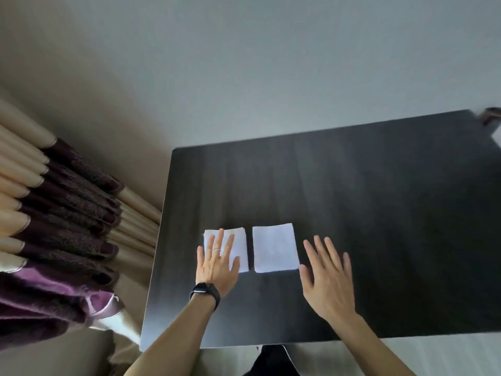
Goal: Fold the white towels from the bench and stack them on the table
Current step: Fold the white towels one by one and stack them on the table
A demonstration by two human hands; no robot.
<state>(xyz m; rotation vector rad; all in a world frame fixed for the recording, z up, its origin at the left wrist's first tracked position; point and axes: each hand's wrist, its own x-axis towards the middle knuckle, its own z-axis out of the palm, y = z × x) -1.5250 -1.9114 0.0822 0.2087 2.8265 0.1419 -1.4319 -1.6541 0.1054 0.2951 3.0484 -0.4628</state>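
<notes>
Dark wooden desk (pixel 379 213), purple-and-cream pleated curtain (pixel 67 213) left of it. Left hand (pixel 215 267) spread flat on leftmost folded white towel (pixel 240 240); right hand (pixel 325 283) spread.

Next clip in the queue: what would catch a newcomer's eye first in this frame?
The left towel and the right towel, both folded and white, glow against the dark table, side by side with a gap between them. The left hand, fingers straight, lies flat on the left towel, while the right hand is spread open just right of the right towel. Purple and cream curtains hang at the far left.
</notes>
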